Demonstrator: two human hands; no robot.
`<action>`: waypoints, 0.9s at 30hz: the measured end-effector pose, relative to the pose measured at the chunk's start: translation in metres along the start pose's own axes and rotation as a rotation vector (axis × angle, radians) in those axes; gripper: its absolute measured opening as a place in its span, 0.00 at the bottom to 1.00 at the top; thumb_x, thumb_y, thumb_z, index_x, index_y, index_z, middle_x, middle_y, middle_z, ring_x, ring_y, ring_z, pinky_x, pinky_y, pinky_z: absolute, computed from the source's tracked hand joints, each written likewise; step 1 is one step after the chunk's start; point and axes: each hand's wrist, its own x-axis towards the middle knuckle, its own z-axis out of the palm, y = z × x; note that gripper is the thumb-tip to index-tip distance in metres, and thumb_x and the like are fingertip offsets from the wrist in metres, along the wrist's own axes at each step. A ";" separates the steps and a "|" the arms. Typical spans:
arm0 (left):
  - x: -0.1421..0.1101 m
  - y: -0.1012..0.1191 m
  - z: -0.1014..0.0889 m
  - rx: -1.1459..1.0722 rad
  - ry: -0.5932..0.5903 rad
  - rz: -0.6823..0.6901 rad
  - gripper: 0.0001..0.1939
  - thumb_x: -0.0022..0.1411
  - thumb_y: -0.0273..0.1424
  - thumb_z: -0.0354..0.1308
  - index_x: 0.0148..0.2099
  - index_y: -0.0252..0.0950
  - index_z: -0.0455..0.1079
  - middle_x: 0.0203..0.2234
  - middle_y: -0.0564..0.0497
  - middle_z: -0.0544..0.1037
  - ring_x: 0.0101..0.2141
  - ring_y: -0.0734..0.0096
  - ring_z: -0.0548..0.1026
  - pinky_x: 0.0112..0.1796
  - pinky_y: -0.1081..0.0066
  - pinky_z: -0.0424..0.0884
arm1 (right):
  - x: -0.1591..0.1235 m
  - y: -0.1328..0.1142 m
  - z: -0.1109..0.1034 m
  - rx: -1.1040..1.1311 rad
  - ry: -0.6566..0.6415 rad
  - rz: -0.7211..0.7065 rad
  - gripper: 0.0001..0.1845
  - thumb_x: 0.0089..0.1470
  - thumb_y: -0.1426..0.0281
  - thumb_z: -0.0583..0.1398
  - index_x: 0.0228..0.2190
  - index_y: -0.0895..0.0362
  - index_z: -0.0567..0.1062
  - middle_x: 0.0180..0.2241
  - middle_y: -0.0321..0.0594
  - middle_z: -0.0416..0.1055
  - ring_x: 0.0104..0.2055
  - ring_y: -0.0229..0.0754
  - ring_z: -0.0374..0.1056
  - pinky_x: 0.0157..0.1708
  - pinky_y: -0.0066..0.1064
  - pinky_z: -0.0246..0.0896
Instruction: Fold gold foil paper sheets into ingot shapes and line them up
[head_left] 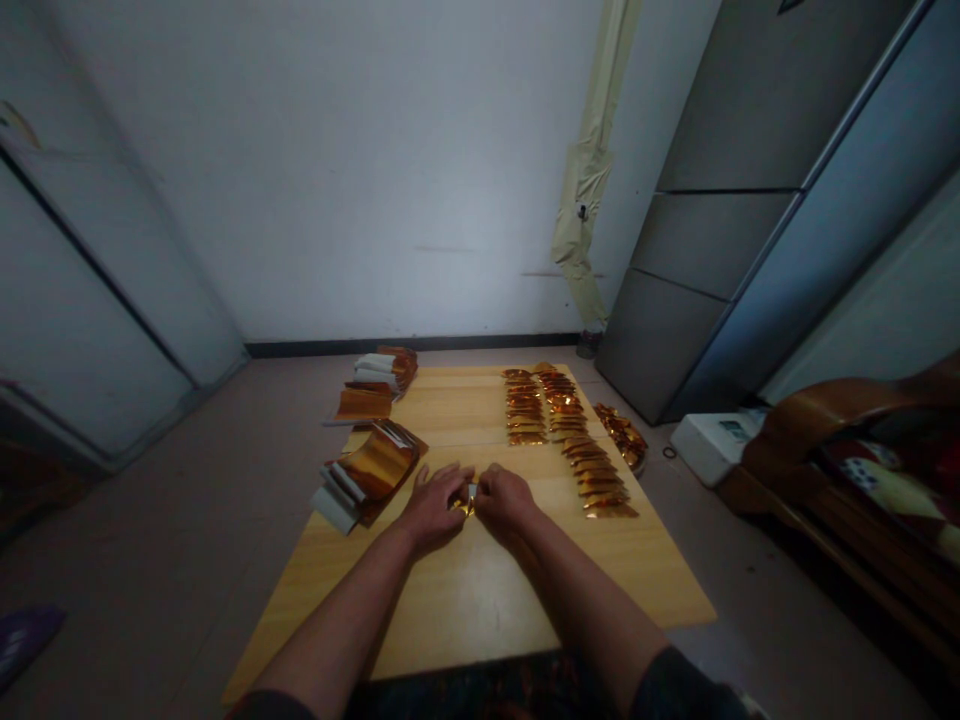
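Both hands meet over the middle of a low wooden table. My left hand and my right hand pinch a small piece of gold foil paper between their fingertips, pressing it against the table. A fanned stack of gold foil sheets lies just left of my left hand. Rows of folded gold pieces lie beyond and to the right of my right hand.
Two more stacks of gold sheets sit at the table's far left corner. A heap of folded gold pieces lies on the floor by the table's right edge. A grey refrigerator stands at right, a wooden seat nearer.
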 end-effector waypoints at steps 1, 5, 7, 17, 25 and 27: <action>0.000 0.000 0.000 0.000 -0.004 -0.002 0.33 0.51 0.32 0.54 0.62 0.44 0.62 0.61 0.46 0.67 0.64 0.54 0.57 0.63 0.43 0.35 | 0.000 0.000 0.000 0.001 0.002 0.002 0.13 0.55 0.59 0.60 0.29 0.56 0.76 0.32 0.36 0.69 0.28 0.34 0.60 0.26 0.26 0.44; 0.000 0.002 -0.001 -0.003 -0.013 0.004 0.31 0.51 0.31 0.54 0.59 0.46 0.65 0.62 0.48 0.66 0.64 0.54 0.56 0.63 0.43 0.34 | 0.000 0.000 0.001 -0.008 0.012 0.002 0.13 0.56 0.59 0.60 0.28 0.56 0.76 0.31 0.36 0.69 0.28 0.34 0.60 0.25 0.26 0.43; 0.000 0.002 -0.001 0.004 -0.011 0.010 0.30 0.51 0.30 0.54 0.58 0.46 0.66 0.62 0.49 0.66 0.65 0.54 0.56 0.63 0.42 0.34 | 0.001 0.000 0.001 -0.021 0.016 0.005 0.12 0.56 0.60 0.60 0.28 0.56 0.76 0.31 0.36 0.69 0.28 0.34 0.60 0.25 0.26 0.42; 0.000 0.000 -0.002 0.008 -0.021 0.034 0.26 0.60 0.39 0.51 0.61 0.47 0.64 0.62 0.48 0.66 0.64 0.53 0.56 0.62 0.40 0.36 | 0.002 -0.001 0.001 -0.042 -0.002 0.019 0.12 0.56 0.60 0.59 0.31 0.55 0.77 0.33 0.37 0.70 0.30 0.35 0.62 0.25 0.27 0.43; 0.000 0.000 0.001 0.002 0.011 0.034 0.21 0.60 0.39 0.53 0.55 0.46 0.69 0.61 0.49 0.67 0.64 0.54 0.57 0.63 0.41 0.37 | -0.001 0.002 0.009 0.016 0.071 0.004 0.07 0.54 0.65 0.60 0.29 0.54 0.75 0.32 0.35 0.68 0.30 0.34 0.61 0.27 0.27 0.44; 0.000 0.001 0.002 0.000 0.025 0.028 0.22 0.59 0.37 0.53 0.56 0.46 0.68 0.61 0.50 0.68 0.64 0.55 0.58 0.63 0.41 0.36 | -0.003 0.006 0.011 0.063 0.105 -0.017 0.03 0.52 0.69 0.60 0.28 0.55 0.74 0.32 0.34 0.66 0.30 0.34 0.60 0.28 0.26 0.45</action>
